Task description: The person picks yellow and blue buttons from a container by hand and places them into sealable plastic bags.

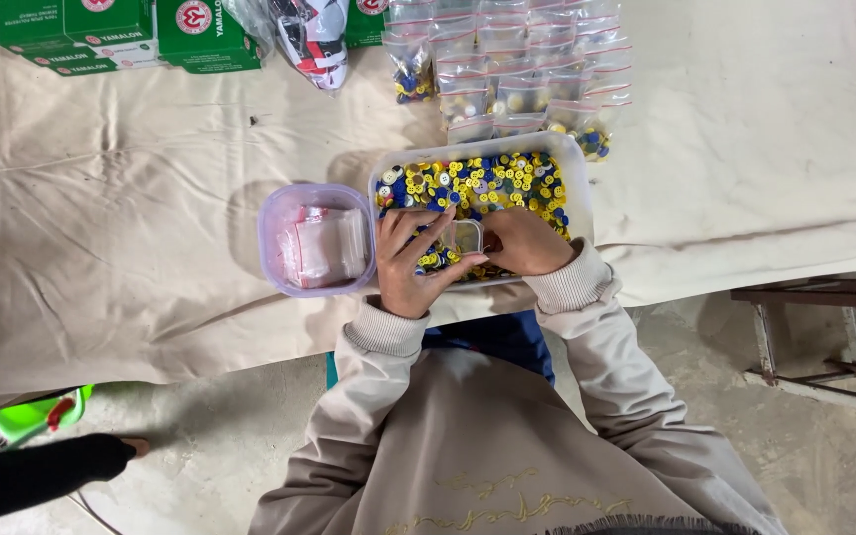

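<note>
A white rectangular tub (581,178) full of yellow, blue and white buttons (487,180) sits on a cream cloth. Over its near edge my left hand (410,266) holds a small clear plastic bag (467,236) open-side towards my right hand (527,243). My right hand rests among the buttons beside the bag, fingers curled; what they pinch is hidden. A lilac square container (274,213) with empty clear bags (324,246) stands just left of the tub.
Rows of filled small bags (517,69) lie beyond the tub. Green boxes (121,35) and a wrapped bundle (314,35) sit at the far left. Another person's dark sleeve (32,476) reaches in at lower left. A wooden frame (814,337) stands at right.
</note>
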